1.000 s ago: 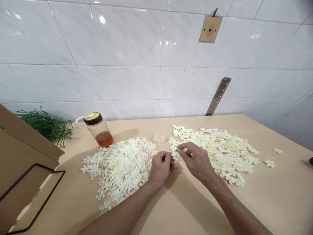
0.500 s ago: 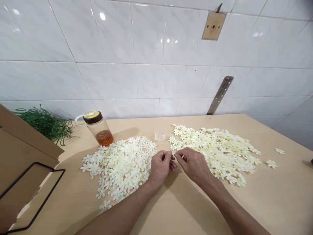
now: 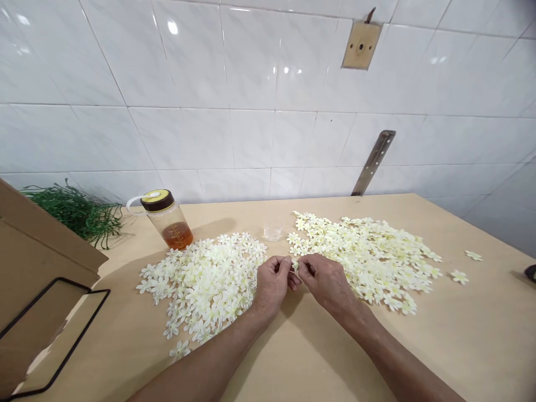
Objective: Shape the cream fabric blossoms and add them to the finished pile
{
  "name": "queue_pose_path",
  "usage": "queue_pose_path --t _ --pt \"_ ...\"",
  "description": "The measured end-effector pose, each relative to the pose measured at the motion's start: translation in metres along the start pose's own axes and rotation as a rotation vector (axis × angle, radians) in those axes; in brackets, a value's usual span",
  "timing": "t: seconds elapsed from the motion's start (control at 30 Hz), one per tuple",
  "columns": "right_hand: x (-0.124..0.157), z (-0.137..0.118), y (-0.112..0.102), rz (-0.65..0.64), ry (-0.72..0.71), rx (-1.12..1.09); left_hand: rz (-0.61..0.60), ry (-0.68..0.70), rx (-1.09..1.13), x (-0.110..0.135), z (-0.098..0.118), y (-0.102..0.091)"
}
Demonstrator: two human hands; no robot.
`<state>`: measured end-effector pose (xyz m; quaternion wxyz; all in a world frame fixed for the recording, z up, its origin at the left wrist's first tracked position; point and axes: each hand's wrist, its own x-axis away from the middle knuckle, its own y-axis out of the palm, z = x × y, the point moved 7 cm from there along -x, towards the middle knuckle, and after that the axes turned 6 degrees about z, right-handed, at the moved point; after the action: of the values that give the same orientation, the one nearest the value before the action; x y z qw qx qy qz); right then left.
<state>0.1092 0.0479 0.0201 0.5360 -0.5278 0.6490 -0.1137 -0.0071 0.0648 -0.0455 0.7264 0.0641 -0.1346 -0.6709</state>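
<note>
My left hand (image 3: 271, 282) and my right hand (image 3: 324, 276) meet just above the table's middle, each closed in a pinch. A small pale artificial flower (image 3: 295, 264) shows between their fingertips, mostly covered by the fingers. Left of my left hand lies a heap of white artificial flowers (image 3: 213, 279). A second, more yellowish heap of flowers (image 3: 385, 257) spreads beyond and right of my right hand. Behind the hands stands a small clear cup (image 3: 272, 231); what it holds is hard to make out.
A bottle of amber liquid (image 3: 178, 234) stands at the back left, near green artificial stems (image 3: 77, 212). A cardboard box (image 3: 42, 268) and a black wire frame (image 3: 79, 335) occupy the left side. Two loose flowers, one of them a nearer blossom (image 3: 459, 277), lie far right. Tiled wall (image 3: 251, 137) borders the table.
The whole view has shifted slightly. Both hands stay together in a pinch, with the right fingertips turned a little and the small flower between them showing slightly more.
</note>
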Motion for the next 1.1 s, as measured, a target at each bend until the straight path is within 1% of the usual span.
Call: queue_pose_path --t 0.13,0.2,0.27,0.33,0.43,0.5,0.67,0.8,0.9,1.0,1.1 --pt "0.000 0.008 0.001 -0.064 0.155 -0.063 0.008 -0.014 0.027 0.000 0.000 0.000" --pt "0.000 0.011 0.002 -0.089 0.205 -0.093 0.012 -0.012 0.035 0.000 0.000 0.000" --pt "0.001 0.010 0.001 -0.083 0.188 -0.120 0.015 -0.002 0.037 0.000 -0.001 -0.001" --pt "0.002 0.007 0.001 -0.073 0.130 -0.130 0.013 0.009 0.039 0.000 -0.001 -0.001" --pt "0.003 0.003 0.001 -0.065 0.054 -0.092 0.007 0.010 0.036 0.000 0.000 -0.001" --pt "0.003 0.002 0.000 -0.061 0.036 -0.056 -0.006 -0.002 0.040 0.001 0.000 0.000" --pt "0.002 -0.002 -0.002 -0.081 0.027 0.004 -0.052 0.001 0.024 0.002 0.005 0.002" --pt "0.003 -0.003 0.000 -0.114 0.031 0.017 -0.041 0.007 -0.001 0.003 0.007 0.002" --pt "0.003 -0.001 0.001 -0.112 0.047 0.016 -0.045 0.003 0.002 0.003 0.007 0.003" --pt "0.002 0.001 0.000 -0.101 0.080 0.004 -0.061 -0.004 0.000 0.003 0.006 0.004" --pt "0.001 0.004 -0.001 -0.111 0.145 -0.026 -0.064 -0.002 0.009 0.003 0.006 0.004"
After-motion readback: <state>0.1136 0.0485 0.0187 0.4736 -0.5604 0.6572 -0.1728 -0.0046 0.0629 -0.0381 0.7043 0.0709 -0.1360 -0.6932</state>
